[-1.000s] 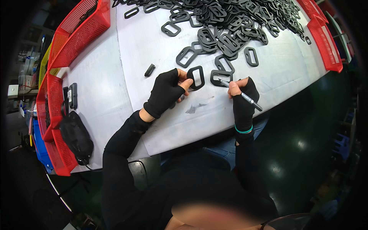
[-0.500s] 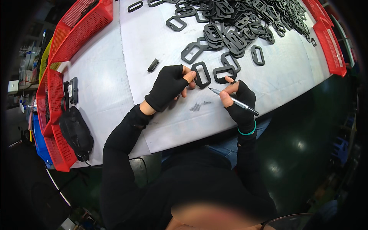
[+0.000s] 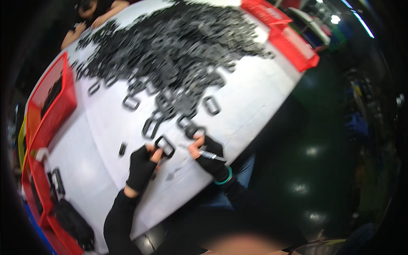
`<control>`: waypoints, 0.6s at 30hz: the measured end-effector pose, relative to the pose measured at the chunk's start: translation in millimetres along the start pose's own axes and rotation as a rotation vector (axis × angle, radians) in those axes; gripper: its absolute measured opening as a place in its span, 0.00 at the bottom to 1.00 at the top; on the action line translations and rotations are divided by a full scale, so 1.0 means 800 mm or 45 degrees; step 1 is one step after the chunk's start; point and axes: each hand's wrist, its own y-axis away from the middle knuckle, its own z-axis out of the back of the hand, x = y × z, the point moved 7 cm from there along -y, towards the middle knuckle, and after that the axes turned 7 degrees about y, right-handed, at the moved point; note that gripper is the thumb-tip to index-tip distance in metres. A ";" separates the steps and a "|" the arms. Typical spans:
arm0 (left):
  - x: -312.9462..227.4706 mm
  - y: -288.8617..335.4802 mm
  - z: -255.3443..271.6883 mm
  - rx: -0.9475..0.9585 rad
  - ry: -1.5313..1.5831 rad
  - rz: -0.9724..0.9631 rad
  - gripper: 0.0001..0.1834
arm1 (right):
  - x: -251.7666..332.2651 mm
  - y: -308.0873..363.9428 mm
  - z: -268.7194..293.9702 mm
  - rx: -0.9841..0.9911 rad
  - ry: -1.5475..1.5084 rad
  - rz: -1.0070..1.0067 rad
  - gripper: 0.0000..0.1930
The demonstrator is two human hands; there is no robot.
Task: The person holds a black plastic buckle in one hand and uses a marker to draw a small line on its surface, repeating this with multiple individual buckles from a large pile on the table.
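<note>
Hands are working apart over the tabletop (image 3: pixel 106 127). Left hand (image 3: pixel 142 167) is pinching a black frame (image 3: pixel 170 145) by its left side, so it's sitting between the hands. Right hand (image 3: pixel 209 158) is gripping a silver marker (image 3: pixel 213 156); second frame (image 3: pixel 187 133) is lying at its fingertips, too blurred to confirm contact. Frame pile (image 3: pixel 170 51) is lying beyond both hands, dark cap (image 3: pixel 123 148) beyond-left of the left one.

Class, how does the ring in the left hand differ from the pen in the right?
The ring is black; the pen looks mostly silvery. The ring surrounds an open middle; the pen is a slim rod. The left hand pinches the ring's edge; the right hand holds the pen. Both are held.
</note>
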 end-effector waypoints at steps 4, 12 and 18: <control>-0.015 0.014 -0.003 0.004 -0.069 0.117 0.11 | -0.008 -0.003 0.019 -0.140 -0.099 0.079 0.09; -0.021 0.006 -0.012 0.010 0.057 -0.057 0.11 | 0.036 -0.068 0.151 -0.616 -0.417 -0.061 0.08; -0.011 0.009 0.007 -0.147 0.028 0.059 0.09 | -0.005 -0.020 0.031 -0.129 -0.534 -0.464 0.09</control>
